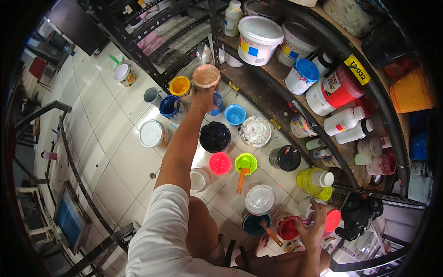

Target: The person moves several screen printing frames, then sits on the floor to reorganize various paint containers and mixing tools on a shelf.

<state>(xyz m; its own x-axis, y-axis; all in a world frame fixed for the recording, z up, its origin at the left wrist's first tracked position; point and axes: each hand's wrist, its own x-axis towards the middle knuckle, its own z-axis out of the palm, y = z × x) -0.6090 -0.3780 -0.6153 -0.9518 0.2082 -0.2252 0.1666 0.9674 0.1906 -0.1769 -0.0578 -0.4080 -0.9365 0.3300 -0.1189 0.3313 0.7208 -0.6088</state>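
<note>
The left hand (203,98) is stretched far forward, since the peach tub (206,76) is set at the far edge of the cluster, by the shelf (251,90); its rim is met by the fingers, and the blue pot (215,103) is partly hidden beside them. Whether either is gripped cannot be told. The right hand (313,227) is kept close to the body, fingers parted and loosely bent, with nothing seen between them; it is held just beside the red pot (288,228) and a round red piece (332,220). The pots are stood on the floor (110,168) in a loose group, presumably so that each colour can be reached from one seat. An orange stick (241,182) is left in the lime pot (246,161), its handle leaned over the rim toward the body, likely so that it can be grasped clean. White tubs (260,41) and bottles (342,121) are racked on the shelf, probably so that floor space is spared.
</note>
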